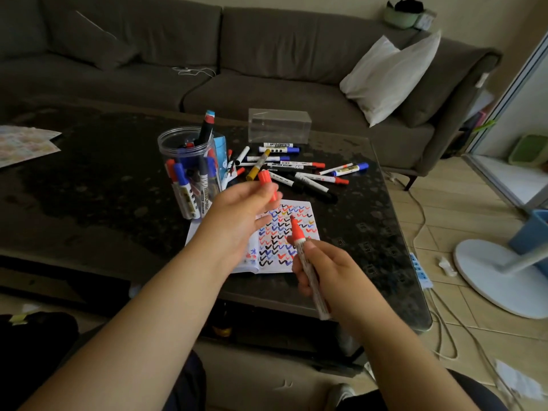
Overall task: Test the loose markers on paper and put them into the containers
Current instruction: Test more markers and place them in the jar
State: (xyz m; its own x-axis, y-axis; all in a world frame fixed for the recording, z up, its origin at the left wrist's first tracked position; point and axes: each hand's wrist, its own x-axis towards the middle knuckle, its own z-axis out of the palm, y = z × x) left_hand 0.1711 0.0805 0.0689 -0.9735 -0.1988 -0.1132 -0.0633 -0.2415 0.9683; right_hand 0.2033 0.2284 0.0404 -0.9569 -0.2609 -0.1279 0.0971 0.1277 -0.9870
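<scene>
Hands: left hand (237, 215) pinches a red cap (268, 185) in its grip above the paper; right hand (332, 271) curls tight round an uncapped red marker (307, 262), tip pointing up and away.
Paper: white sheet (284, 232) on the dark tabletop (89, 188), covered in rows of red, blue and black check marks.
Containers: clear round jar (189, 173) left of the sheet, holding several markers; clear rectangular box (278, 126) behind.
Loose markers: pile (296, 167) lying between box and sheet.
Backdrop: grey sofa (267, 69) with a white cushion (388, 75).
</scene>
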